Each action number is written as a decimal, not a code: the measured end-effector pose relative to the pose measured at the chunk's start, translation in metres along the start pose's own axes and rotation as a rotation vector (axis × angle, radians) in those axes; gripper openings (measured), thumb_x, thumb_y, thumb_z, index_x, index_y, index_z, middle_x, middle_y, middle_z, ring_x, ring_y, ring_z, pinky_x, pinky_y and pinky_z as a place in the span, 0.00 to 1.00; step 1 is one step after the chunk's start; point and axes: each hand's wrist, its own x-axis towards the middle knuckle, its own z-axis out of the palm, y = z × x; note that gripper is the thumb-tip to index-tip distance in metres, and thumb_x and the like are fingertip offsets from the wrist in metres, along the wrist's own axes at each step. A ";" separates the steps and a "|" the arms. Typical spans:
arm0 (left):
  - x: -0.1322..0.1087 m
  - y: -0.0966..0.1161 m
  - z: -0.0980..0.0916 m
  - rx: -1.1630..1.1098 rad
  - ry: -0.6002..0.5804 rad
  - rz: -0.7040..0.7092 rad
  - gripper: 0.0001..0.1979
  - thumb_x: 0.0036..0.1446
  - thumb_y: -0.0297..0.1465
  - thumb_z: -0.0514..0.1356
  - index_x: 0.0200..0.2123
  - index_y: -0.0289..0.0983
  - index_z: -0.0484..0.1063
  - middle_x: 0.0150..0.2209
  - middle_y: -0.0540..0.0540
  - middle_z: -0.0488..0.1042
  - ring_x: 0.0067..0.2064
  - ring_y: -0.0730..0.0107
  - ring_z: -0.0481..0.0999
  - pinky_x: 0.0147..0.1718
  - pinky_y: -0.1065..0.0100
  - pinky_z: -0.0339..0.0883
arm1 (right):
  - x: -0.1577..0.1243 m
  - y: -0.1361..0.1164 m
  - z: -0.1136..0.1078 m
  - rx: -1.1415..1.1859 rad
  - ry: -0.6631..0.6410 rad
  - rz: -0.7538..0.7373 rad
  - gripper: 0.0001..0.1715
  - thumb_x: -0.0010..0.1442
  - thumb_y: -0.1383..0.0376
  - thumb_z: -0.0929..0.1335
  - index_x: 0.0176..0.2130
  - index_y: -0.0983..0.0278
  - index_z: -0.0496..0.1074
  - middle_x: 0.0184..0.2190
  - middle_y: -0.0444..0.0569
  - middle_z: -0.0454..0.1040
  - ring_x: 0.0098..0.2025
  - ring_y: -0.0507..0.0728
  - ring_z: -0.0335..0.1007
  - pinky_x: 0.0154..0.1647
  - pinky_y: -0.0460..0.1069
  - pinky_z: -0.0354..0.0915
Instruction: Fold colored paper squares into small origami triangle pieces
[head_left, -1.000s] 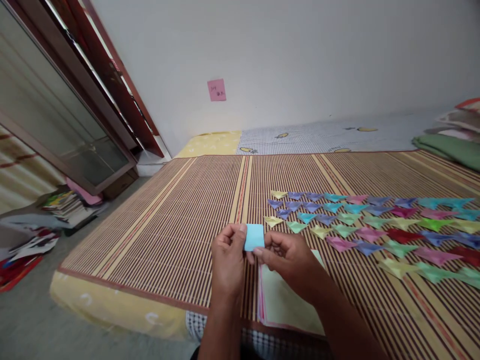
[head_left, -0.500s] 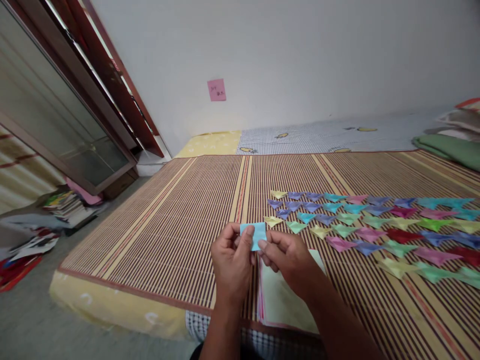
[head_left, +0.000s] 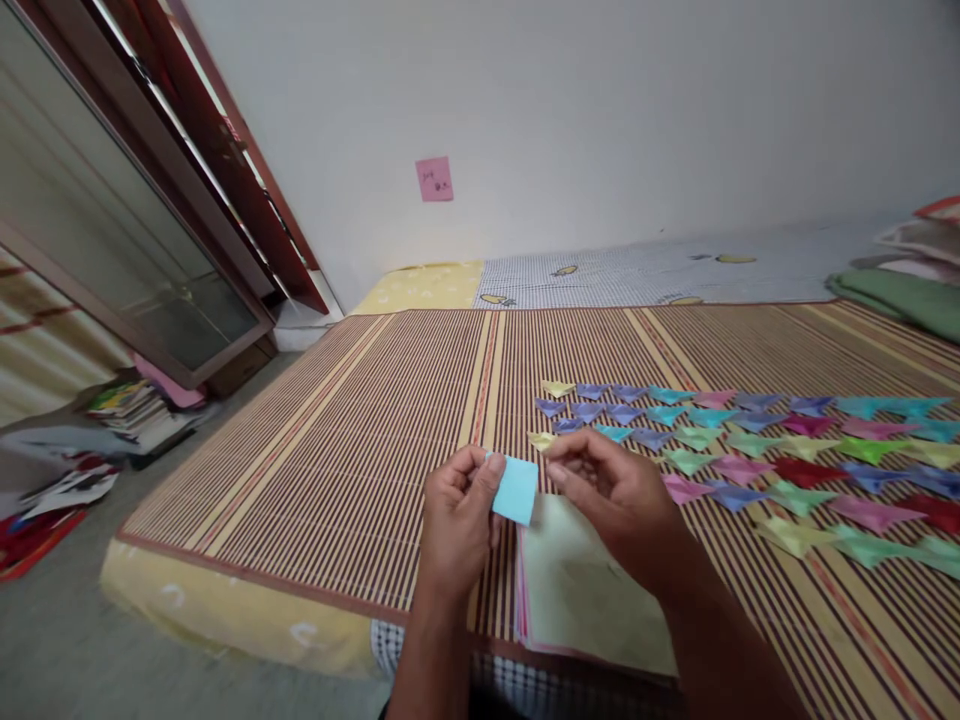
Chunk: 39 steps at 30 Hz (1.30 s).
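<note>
A small folded square of light blue paper (head_left: pixel 516 490) is pinched at its left edge between the thumb and fingers of my left hand (head_left: pixel 461 500). Just right of it, my right hand (head_left: pixel 619 500) hovers with nothing in it, its fingers half curled and the thumb a little apart from them. Below the hands lies a stack of paper sheets (head_left: pixel 592 590), pale green on top with pink edges showing at the left. Several rows of folded paper pieces (head_left: pixel 806 425) in many colours spread out to the right; my right hand hides some of them.
A striped bamboo mat (head_left: pixel 322 450) covers the bed, over yellow and checked bedding (head_left: pixel 637 270). Folded green cloth (head_left: pixel 900 300) lies at the far right. A pink note (head_left: pixel 435 179) is stuck to the wall. Books (head_left: pixel 131 410) stand by the glass door on the left.
My right hand has let go of the blue paper and moved right, away from it. The paper, still in my left hand, has tilted clockwise and come slightly lower.
</note>
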 end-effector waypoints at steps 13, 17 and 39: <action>-0.002 0.000 0.000 0.176 -0.202 0.005 0.16 0.62 0.39 0.65 0.26 0.36 0.70 0.23 0.54 0.67 0.25 0.76 0.64 0.24 0.75 0.59 | 0.003 0.002 -0.003 0.254 -0.177 0.127 0.11 0.61 0.59 0.72 0.30 0.63 0.74 0.22 0.40 0.70 0.24 0.49 0.66 0.25 0.44 0.62; 0.001 -0.002 0.006 0.079 -0.074 -0.043 0.14 0.53 0.38 0.71 0.27 0.36 0.72 0.22 0.54 0.69 0.22 0.78 0.65 0.21 0.76 0.60 | 0.004 0.002 -0.001 0.212 -0.161 0.161 0.11 0.57 0.60 0.71 0.27 0.63 0.72 0.21 0.40 0.69 0.23 0.49 0.64 0.24 0.45 0.61; 0.000 0.000 0.000 0.045 -0.053 -0.030 0.07 0.53 0.33 0.71 0.32 0.35 0.82 0.24 0.49 0.76 0.24 0.75 0.70 0.24 0.75 0.64 | 0.001 0.004 0.017 0.212 0.085 0.089 0.08 0.56 0.64 0.71 0.30 0.61 0.68 0.22 0.38 0.66 0.23 0.49 0.62 0.22 0.44 0.60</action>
